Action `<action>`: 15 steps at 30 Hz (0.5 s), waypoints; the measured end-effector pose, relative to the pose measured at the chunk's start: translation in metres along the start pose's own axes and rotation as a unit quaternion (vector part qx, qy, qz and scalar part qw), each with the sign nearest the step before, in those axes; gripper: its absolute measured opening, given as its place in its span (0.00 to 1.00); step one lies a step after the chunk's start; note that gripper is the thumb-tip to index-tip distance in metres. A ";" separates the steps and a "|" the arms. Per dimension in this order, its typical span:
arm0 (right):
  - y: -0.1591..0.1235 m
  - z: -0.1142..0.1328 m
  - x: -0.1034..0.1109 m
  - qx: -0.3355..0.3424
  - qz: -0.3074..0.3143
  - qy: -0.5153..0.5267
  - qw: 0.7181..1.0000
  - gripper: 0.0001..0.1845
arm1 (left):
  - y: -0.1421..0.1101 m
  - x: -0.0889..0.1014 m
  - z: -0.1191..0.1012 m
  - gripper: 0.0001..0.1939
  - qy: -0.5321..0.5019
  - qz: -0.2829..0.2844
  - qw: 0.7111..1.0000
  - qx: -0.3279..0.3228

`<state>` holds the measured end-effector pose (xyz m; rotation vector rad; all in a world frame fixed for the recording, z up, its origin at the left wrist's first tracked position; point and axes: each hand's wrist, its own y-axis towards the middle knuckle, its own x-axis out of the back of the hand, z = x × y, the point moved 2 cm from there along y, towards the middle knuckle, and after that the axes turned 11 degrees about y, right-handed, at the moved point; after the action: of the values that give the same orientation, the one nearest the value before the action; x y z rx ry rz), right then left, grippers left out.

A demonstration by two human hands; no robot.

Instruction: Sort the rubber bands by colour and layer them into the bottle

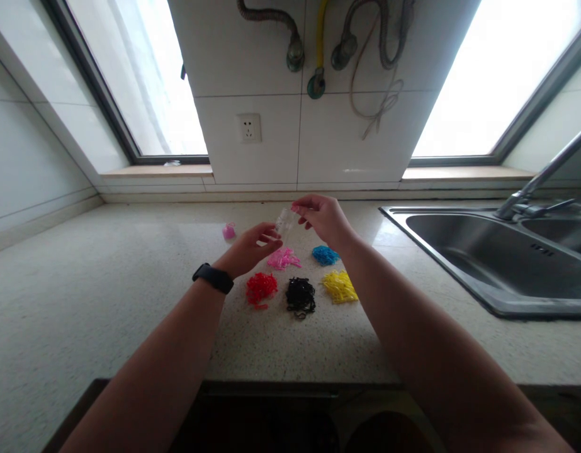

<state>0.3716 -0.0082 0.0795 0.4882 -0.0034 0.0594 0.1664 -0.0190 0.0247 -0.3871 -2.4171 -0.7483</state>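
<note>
My left hand (256,246), with a dark band on its wrist, grips a small clear plastic container (284,223) tilted above the counter. At the container's upper end is my right hand (322,217), thumb and fingertips pinched together. Something small and pinkish-red seems to show at those fingertips, too small to name. Below the hands lie piles of small rubber bands: pink (283,258), red (261,288), black (300,296), blue (325,255) and yellow (340,287). A pink cap-like piece (228,231) sits left of my left hand.
The speckled stone counter (143,283) runs up to a tiled wall with a socket (249,128). Hoses and a yellow pipe (321,38) hang above. On the right is a steel sink (460,264) with a faucet (545,176). Windows stand on both sides.
</note>
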 end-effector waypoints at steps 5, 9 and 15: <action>-0.001 0.003 -0.002 0.004 0.015 -0.004 1.000 0.11 | 0.001 -0.001 0.001 0.21 -0.058 0.010 0.998 0.019; -0.002 0.006 -0.006 0.015 0.039 0.005 0.999 0.11 | 0.001 -0.001 -0.003 0.21 -0.138 0.013 0.989 0.052; -0.001 0.002 -0.003 0.020 0.036 -0.003 0.999 0.14 | -0.002 0.005 -0.023 0.22 -0.289 -0.013 0.956 0.045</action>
<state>0.3688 -0.0104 0.0808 0.5277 -0.0255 0.1294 0.1716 -0.0334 0.0424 -0.6043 -2.9930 -0.5877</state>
